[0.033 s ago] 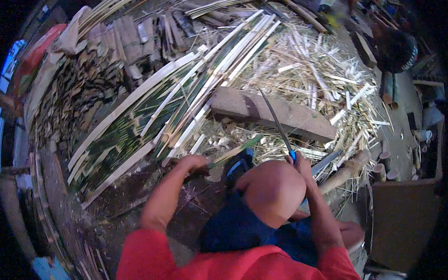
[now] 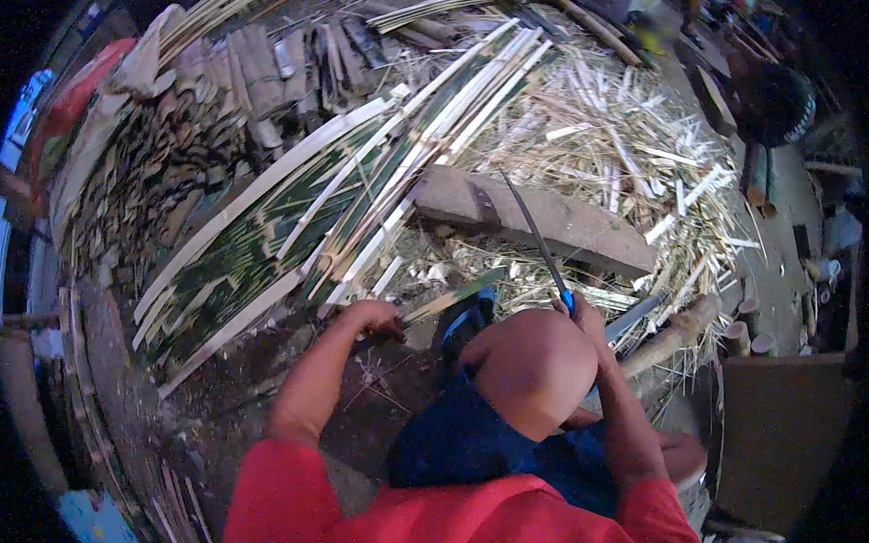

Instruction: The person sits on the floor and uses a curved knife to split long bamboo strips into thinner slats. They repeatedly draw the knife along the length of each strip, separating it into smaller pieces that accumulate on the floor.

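Observation:
My left hand (image 2: 375,319) is closed around the near end of a short bamboo strip (image 2: 458,293). The strip points away to the upper right, pale near my fingers and green toward its tip, beside my raised knee. My right hand (image 2: 581,315), on the other side of that knee, grips a long, narrow-bladed knife (image 2: 534,227) by its blue handle. Its dark blade slants up and to the left, crossing in front of a thick wooden block (image 2: 542,218). Blade and strip are apart.
Long split bamboo strips (image 2: 361,178) lie in a bundle at left. Beyond the block spreads a heap of pale shavings (image 2: 602,134). A second broad blade (image 2: 636,317) and a log (image 2: 676,333) rest right of my right hand. Stacked wood pieces (image 2: 185,157) fill the far left.
The bamboo strip has turned in my left hand, showing more green. That hand has shifted very slightly left. My right hand and the knife have hardly moved.

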{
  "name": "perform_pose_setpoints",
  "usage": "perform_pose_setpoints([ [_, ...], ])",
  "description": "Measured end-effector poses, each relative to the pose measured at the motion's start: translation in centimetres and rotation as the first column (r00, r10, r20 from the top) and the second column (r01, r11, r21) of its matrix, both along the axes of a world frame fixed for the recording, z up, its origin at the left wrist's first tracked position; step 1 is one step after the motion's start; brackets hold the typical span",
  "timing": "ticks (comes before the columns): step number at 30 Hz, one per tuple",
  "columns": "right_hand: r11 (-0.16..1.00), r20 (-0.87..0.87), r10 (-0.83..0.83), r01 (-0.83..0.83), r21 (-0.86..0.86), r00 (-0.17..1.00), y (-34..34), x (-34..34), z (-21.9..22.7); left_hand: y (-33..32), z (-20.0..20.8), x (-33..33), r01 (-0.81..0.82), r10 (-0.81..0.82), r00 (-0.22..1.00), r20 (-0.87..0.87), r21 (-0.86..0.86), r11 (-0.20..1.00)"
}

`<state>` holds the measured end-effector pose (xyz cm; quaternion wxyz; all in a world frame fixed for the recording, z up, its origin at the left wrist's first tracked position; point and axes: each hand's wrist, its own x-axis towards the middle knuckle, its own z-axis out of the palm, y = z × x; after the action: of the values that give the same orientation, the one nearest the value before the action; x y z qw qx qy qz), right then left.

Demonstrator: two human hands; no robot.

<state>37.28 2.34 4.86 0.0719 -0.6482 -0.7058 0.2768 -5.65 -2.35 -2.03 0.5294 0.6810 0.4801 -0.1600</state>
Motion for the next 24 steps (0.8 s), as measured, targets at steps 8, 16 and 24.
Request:
perform_pose_setpoints([
  [8, 0.991, -0.173, 0.104, -0.117, -0.068, 0.979, 1.5, -7.9, 2.0, -4.4, -5.0, 0.2, -0.484, 0.44, 0.874, 0.207, 0.47, 0.738],
  [16, 0.997, -0.195, 0.059, -0.069, -0.046, 0.979, 1.1, -8.5, 0.8, -7.4, -6.2, -5.0, -0.25, 0.492, 0.869, -0.045, 0.819, 0.516],
  [24, 0.992, -0.134, 0.038, -0.053, -0.11, 0.99, 0.6, -7.5, -0.2, 0.1, -8.7, -3.5, -0.151, 0.732, 0.629, -0.26, 0.883, 0.444],
])
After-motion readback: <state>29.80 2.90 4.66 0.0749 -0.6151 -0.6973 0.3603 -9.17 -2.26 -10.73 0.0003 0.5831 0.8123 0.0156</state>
